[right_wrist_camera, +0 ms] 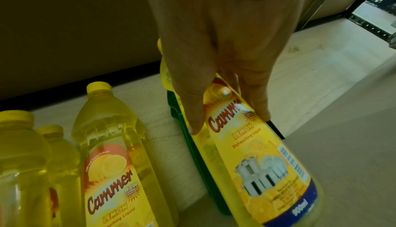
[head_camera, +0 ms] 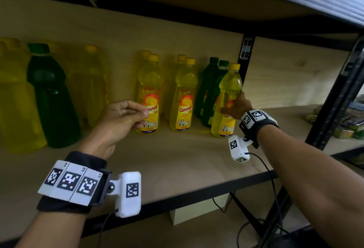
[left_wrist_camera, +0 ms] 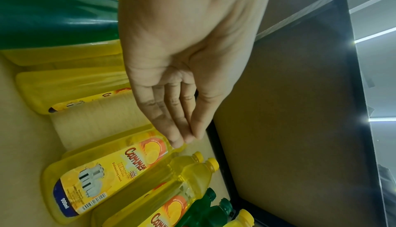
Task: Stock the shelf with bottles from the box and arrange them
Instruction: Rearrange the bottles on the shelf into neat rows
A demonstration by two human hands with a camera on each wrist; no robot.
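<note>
Yellow and green dish-soap bottles stand in rows on a wooden shelf (head_camera: 177,159). My right hand (head_camera: 232,104) (right_wrist_camera: 229,122) grips an upright yellow bottle (head_camera: 228,84) (right_wrist_camera: 257,163) at the label, thumb in front and fingers behind. It stands at the front of the rightmost row, just ahead of two green bottles (head_camera: 208,86) (right_wrist_camera: 174,107). My left hand (head_camera: 143,116) (left_wrist_camera: 184,139) holds nothing. Its fingers are gathered with the thumb against them, hovering at the shoulder of another yellow bottle (head_camera: 150,82) (left_wrist_camera: 102,176).
A further yellow pair (head_camera: 184,94) stands between the two hands. Large yellow bottles and a green bottle (head_camera: 51,98) crowd the left. A black upright post (head_camera: 244,66) rises right behind the held bottle. Packaged goods (head_camera: 346,121) lie in the right bay. Bare board runs along the shelf front.
</note>
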